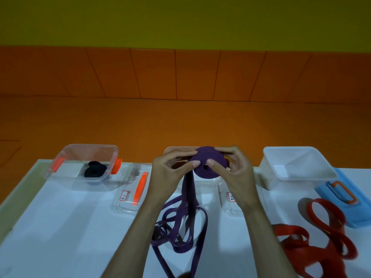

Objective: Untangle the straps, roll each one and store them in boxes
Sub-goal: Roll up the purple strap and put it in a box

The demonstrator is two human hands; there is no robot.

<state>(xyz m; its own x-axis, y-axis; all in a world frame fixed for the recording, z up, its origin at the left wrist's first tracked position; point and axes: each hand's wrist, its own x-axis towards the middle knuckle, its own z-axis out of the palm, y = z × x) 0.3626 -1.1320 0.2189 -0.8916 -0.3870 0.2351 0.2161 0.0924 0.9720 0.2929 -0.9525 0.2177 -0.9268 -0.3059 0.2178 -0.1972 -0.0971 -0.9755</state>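
Observation:
Both hands hold a half-wound purple roll [208, 163] in the air above the middle clear box [208, 178]. My left hand [172, 169] pinches its left side and my right hand [234, 167] grips its right side, thumbs on the near face. The loose purple strap [186, 223] hangs from the roll and lies in tangled loops on the white table [70, 227]. A rolled black strap [95, 170] lies inside the left clear box [66, 155]. A red strap [321, 235] lies in loose loops at the right.
A white box [285, 155] stands at the back right, its blue lid [347, 199] beside it. One clear lid [128, 205] with an orange clip lies between the left and middle boxes; another clear lid [225, 205] lies under my right wrist. Orange floor lies beyond the table.

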